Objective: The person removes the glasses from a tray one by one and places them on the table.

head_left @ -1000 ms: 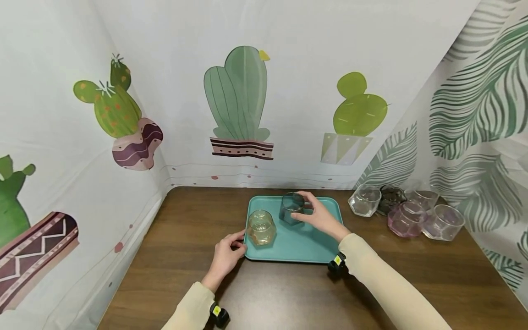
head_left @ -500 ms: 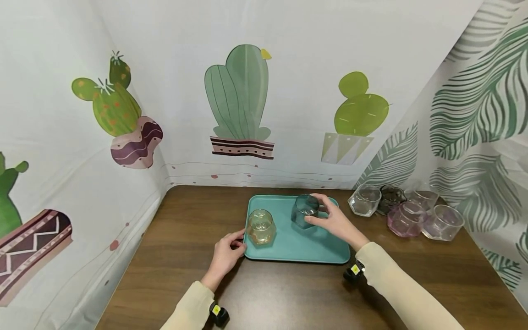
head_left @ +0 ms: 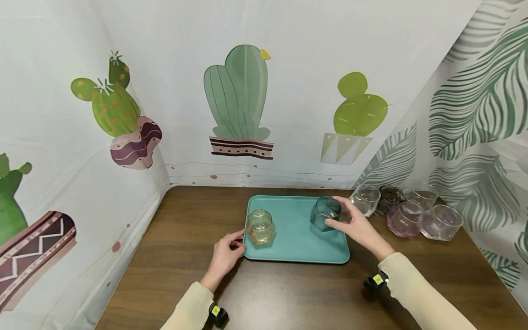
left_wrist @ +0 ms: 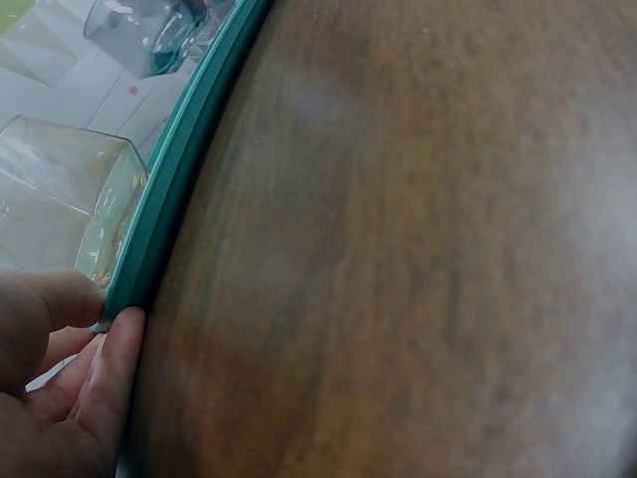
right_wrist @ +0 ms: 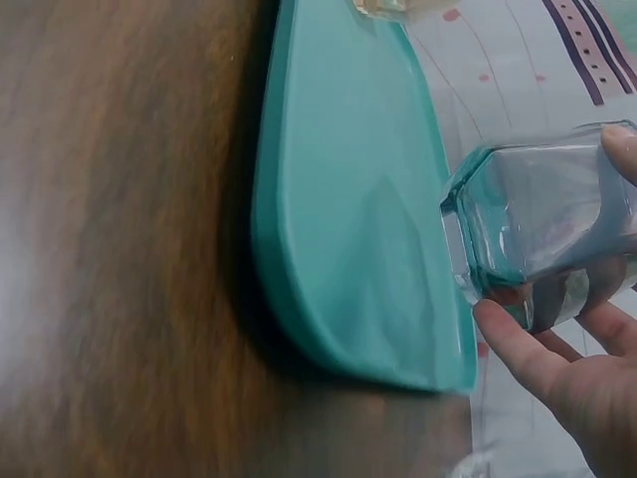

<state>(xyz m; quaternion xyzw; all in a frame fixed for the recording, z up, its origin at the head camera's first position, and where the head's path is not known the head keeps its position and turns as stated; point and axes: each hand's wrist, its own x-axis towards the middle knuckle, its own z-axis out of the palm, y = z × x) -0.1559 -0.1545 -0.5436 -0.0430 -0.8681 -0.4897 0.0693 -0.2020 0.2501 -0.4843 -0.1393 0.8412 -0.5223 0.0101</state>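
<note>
My right hand [head_left: 358, 225] grips a blue-grey faceted drinking glass [head_left: 322, 215] by its side, upright over the right part of a teal tray [head_left: 290, 245]. In the right wrist view the glass [right_wrist: 542, 214] hangs above the tray surface, fingers around its wall and one fingertip by its base. At the tray's near left corner, my left hand [head_left: 226, 255] pinches the rim between thumb and fingers, as the left wrist view shows. Just inside that corner stands an amber glass [head_left: 261, 230] on the tray.
Several more glasses crowd the back right of the wooden table [head_left: 280, 293]: a clear one [head_left: 366, 197], a dark one [head_left: 389, 199], a pink one [head_left: 406, 220] and others. A white cloth with printed cacti [head_left: 243, 101] hangs behind the table.
My right hand has carried the blue-grey glass rightward, from the tray's middle to its right end. The left hand, the tray and the amber glass have stayed in place.
</note>
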